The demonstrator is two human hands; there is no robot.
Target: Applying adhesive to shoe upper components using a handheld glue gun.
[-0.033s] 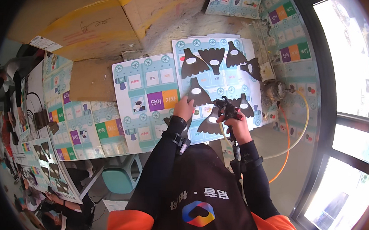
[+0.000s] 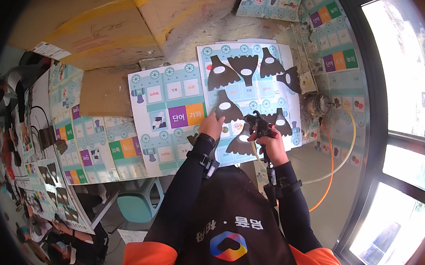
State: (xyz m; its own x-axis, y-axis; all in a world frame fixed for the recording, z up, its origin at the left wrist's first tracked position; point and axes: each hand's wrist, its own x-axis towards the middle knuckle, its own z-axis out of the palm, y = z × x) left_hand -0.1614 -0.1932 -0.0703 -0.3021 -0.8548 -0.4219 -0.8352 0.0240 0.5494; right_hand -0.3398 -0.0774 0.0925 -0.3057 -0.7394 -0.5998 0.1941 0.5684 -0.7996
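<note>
Surface: worktable (image 2: 190, 27) covered with printed sheets (image 2: 167, 114); cardboard boxes (image 2: 82, 20) at the far left, window (image 2: 410, 121) at the right.
Far left: other people sat at a second table (image 2: 46, 180), apart from this work.
Left hand (image 2: 212, 126): fingers spread flat, pressing down a black fan-shaped piece (image 2: 226, 109) on the sheet.
Pieces: six more black cut-outs, each with a pale oval, lay in a loose row beyond, one (image 2: 246, 66) near the middle; another (image 2: 241, 143) lay just under the hands.
Right hand (image 2: 270, 145): fingers closed round a black spray gun (image 2: 258, 123), nozzle close to the held piece.
Hose (image 2: 341, 156): yellow and orange lines looped off to the right.
Step, as judged: coating or blowing the pinned piece.
Doing it well: keep the left fingers clear of the nozzle line, hold the piece flat, sweep evenly, and mind the hose does not drag the neighbours.
</note>
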